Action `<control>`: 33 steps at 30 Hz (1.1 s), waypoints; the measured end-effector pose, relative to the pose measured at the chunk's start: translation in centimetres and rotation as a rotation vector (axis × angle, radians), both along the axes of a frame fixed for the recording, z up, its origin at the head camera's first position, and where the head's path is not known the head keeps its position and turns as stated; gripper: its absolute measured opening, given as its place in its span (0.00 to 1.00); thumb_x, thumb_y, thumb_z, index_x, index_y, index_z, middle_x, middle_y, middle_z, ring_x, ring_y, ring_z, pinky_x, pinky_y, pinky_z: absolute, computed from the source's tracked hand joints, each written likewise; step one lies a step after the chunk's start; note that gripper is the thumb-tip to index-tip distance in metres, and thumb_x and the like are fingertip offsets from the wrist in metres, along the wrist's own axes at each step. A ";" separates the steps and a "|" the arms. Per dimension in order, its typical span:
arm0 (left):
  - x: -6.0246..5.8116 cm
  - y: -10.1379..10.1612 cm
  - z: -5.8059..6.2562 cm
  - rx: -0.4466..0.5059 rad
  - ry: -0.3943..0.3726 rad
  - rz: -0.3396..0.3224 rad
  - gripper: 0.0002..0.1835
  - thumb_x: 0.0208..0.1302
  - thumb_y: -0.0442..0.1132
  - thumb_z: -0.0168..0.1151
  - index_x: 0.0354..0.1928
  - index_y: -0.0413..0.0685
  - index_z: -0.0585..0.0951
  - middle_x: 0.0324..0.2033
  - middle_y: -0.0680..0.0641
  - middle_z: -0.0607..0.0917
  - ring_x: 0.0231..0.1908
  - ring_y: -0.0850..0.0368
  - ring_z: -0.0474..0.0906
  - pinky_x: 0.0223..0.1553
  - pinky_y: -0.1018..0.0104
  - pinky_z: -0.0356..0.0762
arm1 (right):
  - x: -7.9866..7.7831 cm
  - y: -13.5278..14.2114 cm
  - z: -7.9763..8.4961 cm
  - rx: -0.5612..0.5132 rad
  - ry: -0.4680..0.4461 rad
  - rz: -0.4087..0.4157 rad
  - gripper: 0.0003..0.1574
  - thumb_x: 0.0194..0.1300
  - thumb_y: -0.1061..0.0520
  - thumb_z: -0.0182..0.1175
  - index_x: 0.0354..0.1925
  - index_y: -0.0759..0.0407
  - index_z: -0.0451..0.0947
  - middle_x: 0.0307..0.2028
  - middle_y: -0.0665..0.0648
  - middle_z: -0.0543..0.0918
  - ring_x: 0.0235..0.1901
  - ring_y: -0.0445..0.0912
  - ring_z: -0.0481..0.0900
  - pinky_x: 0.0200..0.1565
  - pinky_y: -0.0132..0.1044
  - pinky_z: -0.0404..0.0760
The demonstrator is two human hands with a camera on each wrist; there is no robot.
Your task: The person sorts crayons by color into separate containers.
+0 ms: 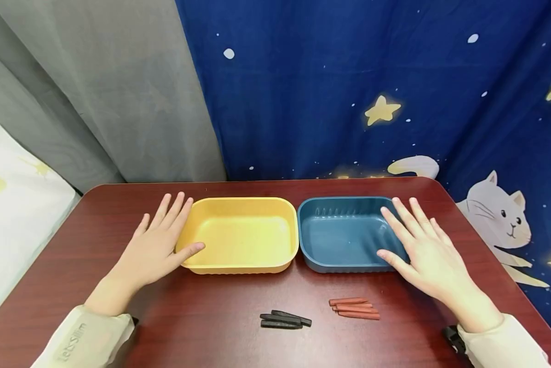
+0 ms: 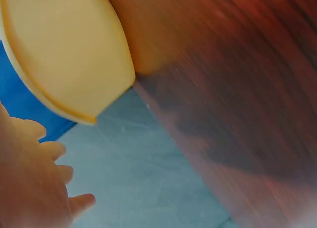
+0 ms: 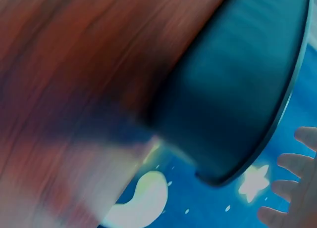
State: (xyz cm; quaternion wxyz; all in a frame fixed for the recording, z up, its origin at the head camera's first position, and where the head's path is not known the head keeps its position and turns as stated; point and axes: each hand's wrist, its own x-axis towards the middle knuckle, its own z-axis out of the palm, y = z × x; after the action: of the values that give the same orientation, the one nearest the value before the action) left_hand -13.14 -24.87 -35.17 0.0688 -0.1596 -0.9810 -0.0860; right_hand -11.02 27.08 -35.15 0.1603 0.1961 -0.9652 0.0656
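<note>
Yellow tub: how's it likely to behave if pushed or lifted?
The yellow tub is probably stiff, as its rim forms an even, unsagging curve. It looks light for its size: thin-walled and empty. Low and broad on a glossy table, it would likely slide, not tip.

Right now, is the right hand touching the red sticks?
Apart: the head view shows tabletop plainly between the right hand and the red sticks.

Yel tray (image 1: 240, 237), dk-blu tray (image 1: 344, 237)
</note>
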 end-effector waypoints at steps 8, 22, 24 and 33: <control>-0.8 1.9 -0.5 -0.022 -0.009 -0.049 0.55 0.64 0.72 0.51 0.79 0.46 0.43 0.80 0.48 0.41 0.80 0.49 0.33 0.70 0.30 0.50 | 0.4 -2.6 0.0 -0.030 0.053 0.116 0.52 0.61 0.39 0.66 0.77 0.44 0.56 0.75 0.57 0.62 0.73 0.57 0.62 0.58 0.63 0.75; -0.7 3.0 -1.9 -0.016 -0.092 -0.082 0.55 0.66 0.73 0.47 0.79 0.43 0.44 0.79 0.43 0.46 0.79 0.45 0.35 0.70 0.31 0.51 | 1.7 -7.9 -0.2 -0.051 0.022 0.296 0.44 0.67 0.33 0.58 0.75 0.44 0.61 0.74 0.51 0.65 0.72 0.54 0.64 0.55 0.57 0.80; -0.7 3.1 -2.0 -0.005 -0.102 -0.085 0.55 0.66 0.73 0.47 0.79 0.42 0.44 0.79 0.42 0.46 0.79 0.44 0.35 0.70 0.30 0.50 | 1.9 -8.6 -0.3 -0.057 0.026 0.328 0.43 0.67 0.32 0.57 0.74 0.45 0.63 0.73 0.51 0.66 0.71 0.53 0.65 0.53 0.56 0.81; -0.7 3.3 -2.1 0.033 -0.127 -0.084 0.58 0.64 0.72 0.52 0.78 0.35 0.44 0.79 0.38 0.45 0.79 0.43 0.37 0.71 0.29 0.45 | 3.1 -11.8 -0.8 -0.040 0.075 0.486 0.37 0.64 0.37 0.63 0.67 0.50 0.73 0.66 0.51 0.75 0.69 0.50 0.69 0.50 0.48 0.84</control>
State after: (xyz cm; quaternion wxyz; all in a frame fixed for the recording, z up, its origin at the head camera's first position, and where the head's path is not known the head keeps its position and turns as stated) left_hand -13.83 -21.61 -37.23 0.0055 -0.1938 -0.9743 -0.1146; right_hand -7.97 15.31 -35.98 0.1793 0.4217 -0.8815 0.1142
